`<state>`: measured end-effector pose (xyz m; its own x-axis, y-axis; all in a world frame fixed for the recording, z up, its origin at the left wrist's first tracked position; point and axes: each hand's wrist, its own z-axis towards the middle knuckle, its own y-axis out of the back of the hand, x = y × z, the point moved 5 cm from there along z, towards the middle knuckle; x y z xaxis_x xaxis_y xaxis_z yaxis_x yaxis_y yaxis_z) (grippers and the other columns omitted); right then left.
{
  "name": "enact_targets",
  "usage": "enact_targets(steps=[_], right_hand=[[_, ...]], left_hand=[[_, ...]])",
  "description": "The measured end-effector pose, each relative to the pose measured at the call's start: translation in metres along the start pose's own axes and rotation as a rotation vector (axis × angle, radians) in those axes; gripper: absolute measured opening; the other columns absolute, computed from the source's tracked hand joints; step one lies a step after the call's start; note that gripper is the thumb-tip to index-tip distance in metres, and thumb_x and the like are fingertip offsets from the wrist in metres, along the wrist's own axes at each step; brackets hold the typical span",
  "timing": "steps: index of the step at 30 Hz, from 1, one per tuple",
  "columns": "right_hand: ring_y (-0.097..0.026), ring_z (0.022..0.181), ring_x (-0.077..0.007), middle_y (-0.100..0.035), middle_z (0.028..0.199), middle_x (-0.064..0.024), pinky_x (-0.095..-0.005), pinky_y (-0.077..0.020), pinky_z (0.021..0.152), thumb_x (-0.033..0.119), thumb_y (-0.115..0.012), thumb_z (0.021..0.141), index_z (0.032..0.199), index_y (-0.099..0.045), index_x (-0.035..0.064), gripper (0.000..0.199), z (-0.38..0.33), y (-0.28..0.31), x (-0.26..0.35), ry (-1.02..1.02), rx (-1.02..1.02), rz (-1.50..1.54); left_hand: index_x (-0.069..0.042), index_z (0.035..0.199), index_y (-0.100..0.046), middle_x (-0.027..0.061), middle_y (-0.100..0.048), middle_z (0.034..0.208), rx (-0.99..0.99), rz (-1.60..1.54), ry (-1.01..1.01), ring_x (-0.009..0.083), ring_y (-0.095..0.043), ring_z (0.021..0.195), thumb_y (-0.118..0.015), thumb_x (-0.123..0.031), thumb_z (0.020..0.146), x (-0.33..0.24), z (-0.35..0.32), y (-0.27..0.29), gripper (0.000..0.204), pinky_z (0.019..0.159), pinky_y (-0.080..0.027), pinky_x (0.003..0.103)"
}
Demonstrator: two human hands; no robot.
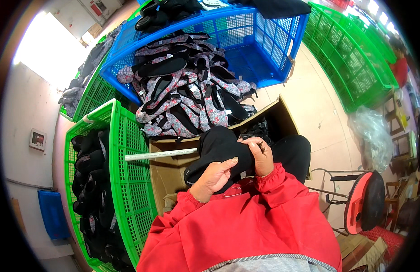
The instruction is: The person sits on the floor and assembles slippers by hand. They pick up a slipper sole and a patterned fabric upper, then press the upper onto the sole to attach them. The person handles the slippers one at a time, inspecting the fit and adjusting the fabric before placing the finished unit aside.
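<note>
1. Both hands hold a black shoe upper [221, 152] over the person's lap: the left hand [215, 177] has its grip closed under it, the right hand [260, 155] pinches its edge.
2. A blue crate [264, 41] spills floral shoe uppers [185, 97].
3. A green crate [128, 149] on the left holds black uppers [89, 181].
4. An open cardboard box [169, 170] sits between them.
5. A small square wall plate [37, 139] hangs far left.

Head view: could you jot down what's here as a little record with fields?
Left hand: under a black shoe, supporting it
Right hand: gripping the same shoe's edge
In front: open cardboard box
Blue crate: spilling floral shoe pieces
Green crate: at left, holding black shoes
Sleeves: red
</note>
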<state>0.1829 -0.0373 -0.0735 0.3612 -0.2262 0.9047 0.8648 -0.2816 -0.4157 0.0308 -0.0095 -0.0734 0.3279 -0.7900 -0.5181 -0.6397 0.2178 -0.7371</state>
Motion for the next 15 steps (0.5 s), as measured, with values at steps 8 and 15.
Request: enact_targets(steps=[8, 15], right_hand=[[-0.062, 0.097, -0.0160, -0.069, 0.104, -0.0104, -0.0293, -0.0468, 0.090, 0.010, -0.055, 0.096, 0.104, -0.067, 0.0005, 0.017, -0.002, -0.009, 0.007, 0.123, 0.017, -0.262], [-0.039, 0.058, -0.0012, -0.058, 0.088, 0.0031, -0.0166, -0.0316, 0.052, 0.015, -0.056, 0.094, 0.137, -0.050, 0.0077, 0.044, -0.023, -0.012, -0.016, -0.213, -0.006, 0.163]], left_hand=[[0.000, 0.131, -0.054, 0.0086, -0.060, 0.127, -0.040, -0.026, -0.064, 0.0181, -0.056, 0.117, -0.060, -0.009, 0.096, 0.008, 0.008, 0.006, 0.036, 0.105, -0.044, 0.034], [-0.004, 0.129, -0.055, 0.0088, -0.061, 0.129, 0.027, -0.105, -0.386, 0.0252, -0.058, 0.117, -0.052, -0.027, 0.101, -0.025, -0.011, -0.015, 0.036, 0.104, -0.045, 0.043]])
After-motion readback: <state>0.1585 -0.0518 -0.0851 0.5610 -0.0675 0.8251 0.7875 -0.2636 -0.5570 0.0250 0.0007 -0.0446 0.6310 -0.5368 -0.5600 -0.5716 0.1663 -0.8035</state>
